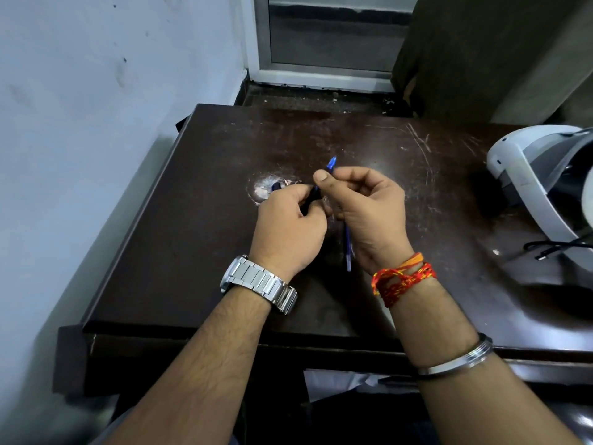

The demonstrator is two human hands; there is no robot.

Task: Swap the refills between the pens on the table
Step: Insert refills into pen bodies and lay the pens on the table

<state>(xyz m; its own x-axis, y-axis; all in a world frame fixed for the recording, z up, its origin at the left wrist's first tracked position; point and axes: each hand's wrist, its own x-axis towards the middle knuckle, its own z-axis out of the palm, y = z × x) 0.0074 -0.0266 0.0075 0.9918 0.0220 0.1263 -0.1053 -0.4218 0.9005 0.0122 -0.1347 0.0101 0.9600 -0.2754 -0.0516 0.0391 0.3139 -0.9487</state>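
Over the scratched dark wooden tabletop (199, 252): left hand (288, 226) pinching a dark pen barrel (309, 200), right hand (369, 207) pinching a slim blue plastic pen (331, 163). Best pulling straight, no bending.

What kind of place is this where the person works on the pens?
Probably a plain indoor room, perhaps a small office or study corner. A scratched dark wooden table stands against a scuffed painted wall, with an aluminium-framed door or window behind it and a white headset with a cable on the right.

Scratched dark table (199, 252) — white headset (539, 175) and black cable (555, 247) at right.
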